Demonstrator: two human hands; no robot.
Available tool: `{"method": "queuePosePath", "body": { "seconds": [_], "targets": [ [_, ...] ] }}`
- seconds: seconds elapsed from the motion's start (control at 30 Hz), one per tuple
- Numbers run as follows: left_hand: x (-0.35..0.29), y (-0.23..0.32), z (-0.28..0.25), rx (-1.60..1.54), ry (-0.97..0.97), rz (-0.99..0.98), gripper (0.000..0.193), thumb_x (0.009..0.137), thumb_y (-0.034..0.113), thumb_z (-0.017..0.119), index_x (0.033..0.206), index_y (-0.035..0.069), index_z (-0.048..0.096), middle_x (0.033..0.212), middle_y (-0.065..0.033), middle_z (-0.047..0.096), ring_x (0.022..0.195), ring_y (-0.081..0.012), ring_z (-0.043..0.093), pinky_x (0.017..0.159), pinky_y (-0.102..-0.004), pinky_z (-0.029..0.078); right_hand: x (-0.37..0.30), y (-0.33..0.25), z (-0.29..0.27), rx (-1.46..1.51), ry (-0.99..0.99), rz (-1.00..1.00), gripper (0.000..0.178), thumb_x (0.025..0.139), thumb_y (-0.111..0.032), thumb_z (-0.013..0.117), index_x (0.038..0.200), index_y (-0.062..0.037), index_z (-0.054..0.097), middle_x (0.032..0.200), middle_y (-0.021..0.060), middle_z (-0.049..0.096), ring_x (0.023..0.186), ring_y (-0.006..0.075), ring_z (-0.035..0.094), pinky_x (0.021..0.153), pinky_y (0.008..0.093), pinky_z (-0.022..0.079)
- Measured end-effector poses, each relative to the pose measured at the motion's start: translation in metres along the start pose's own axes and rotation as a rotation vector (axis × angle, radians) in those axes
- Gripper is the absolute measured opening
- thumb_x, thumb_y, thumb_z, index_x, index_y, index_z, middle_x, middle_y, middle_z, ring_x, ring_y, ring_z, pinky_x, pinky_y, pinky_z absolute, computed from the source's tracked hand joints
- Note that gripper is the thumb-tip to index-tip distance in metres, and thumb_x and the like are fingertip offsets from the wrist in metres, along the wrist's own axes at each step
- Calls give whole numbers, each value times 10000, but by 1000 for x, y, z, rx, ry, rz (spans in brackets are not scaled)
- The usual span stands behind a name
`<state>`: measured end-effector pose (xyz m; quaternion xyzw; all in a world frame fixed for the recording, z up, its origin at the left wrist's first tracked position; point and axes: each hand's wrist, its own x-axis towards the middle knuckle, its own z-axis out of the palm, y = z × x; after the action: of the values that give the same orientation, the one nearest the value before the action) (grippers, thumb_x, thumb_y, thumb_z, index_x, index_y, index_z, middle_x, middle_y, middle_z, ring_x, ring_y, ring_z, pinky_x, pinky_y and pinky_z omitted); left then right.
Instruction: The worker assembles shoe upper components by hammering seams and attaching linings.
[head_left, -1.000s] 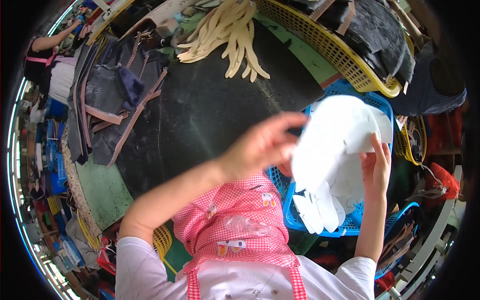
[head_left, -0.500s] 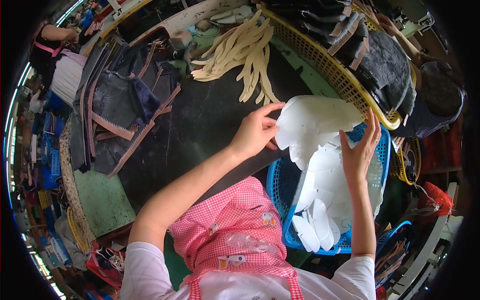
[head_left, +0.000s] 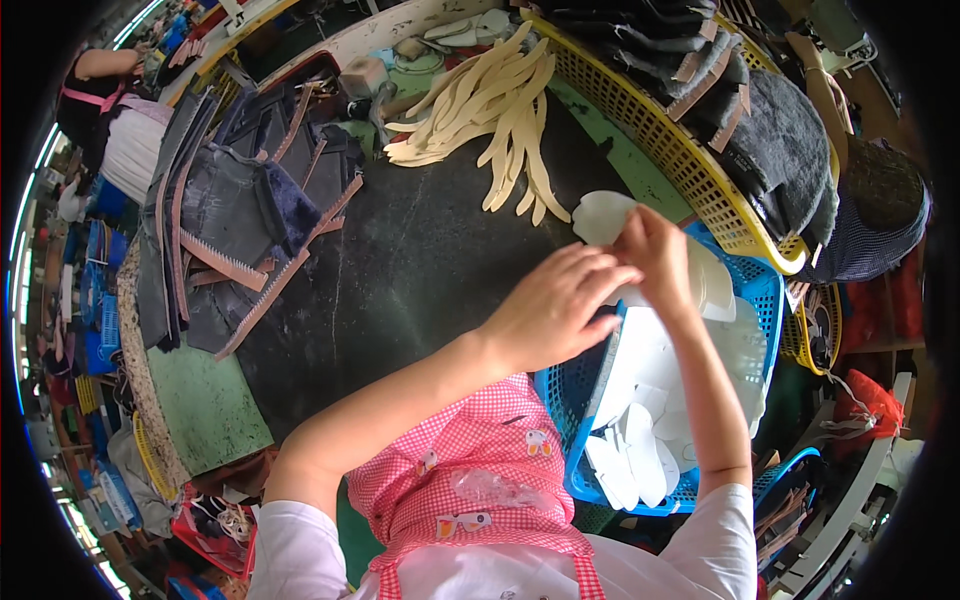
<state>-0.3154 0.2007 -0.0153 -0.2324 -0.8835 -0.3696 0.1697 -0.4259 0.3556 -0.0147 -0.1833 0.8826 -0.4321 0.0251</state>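
Observation:
My right hand (head_left: 655, 255) is closed over a curved white sheet piece (head_left: 602, 216), above the blue basket. One rounded end of that piece stands out to the left of the hand, and more white (head_left: 712, 280) shows on the hand's right side. My left hand (head_left: 562, 303) is close by, its fingertips near my right hand, fingers stretched and thumb apart, with nothing visible in it. Below, the blue plastic basket (head_left: 775, 300) holds a stack of thin white shaped pieces (head_left: 635, 450), some with rounded ends. My fingers hide the middle of the held piece.
Cream strips (head_left: 520, 130) lie in a heap on the black work surface (head_left: 400, 260). Dark panels with brown toothed strips (head_left: 235, 220) are piled at left. A yellow basket (head_left: 680, 145) with grey fuzzy pieces stands at upper right, a person (head_left: 885, 200) beyond it. Another person (head_left: 120, 130) is at far left.
My left hand has let go of the white sheet's left edge and moved down and right. The right hand has moved up and left, closing on the piece. More of the work surface shows.

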Motion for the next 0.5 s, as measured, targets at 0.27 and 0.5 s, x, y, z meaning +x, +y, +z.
{"method": "queuePosePath", "body": {
  "seconds": [0.27, 0.5],
  "targets": [
    [-6, -18, 26, 368, -140, 38, 767, 807, 440, 746, 1389, 18, 480, 1530, -165, 394, 1417, -347, 379, 1195, -472, 272, -9, 54, -84, 375, 549, -228, 302, 1079, -267, 436, 1109, -12, 597, 951, 103, 708, 847, 191, 700, 732, 306, 558],
    [15, -19, -22, -90, 194, 94, 243, 790, 228, 733, 1011, 129, 708, 1269, -166, 619, 1154, -329, 586, 977, -441, 479, -35, 52, -132, 867, 433, -13, 291, 1036, -269, 558, 1207, -40, 612, 1011, 54, 684, 799, 128, 653, 576, 230, 491]
  ]
}}
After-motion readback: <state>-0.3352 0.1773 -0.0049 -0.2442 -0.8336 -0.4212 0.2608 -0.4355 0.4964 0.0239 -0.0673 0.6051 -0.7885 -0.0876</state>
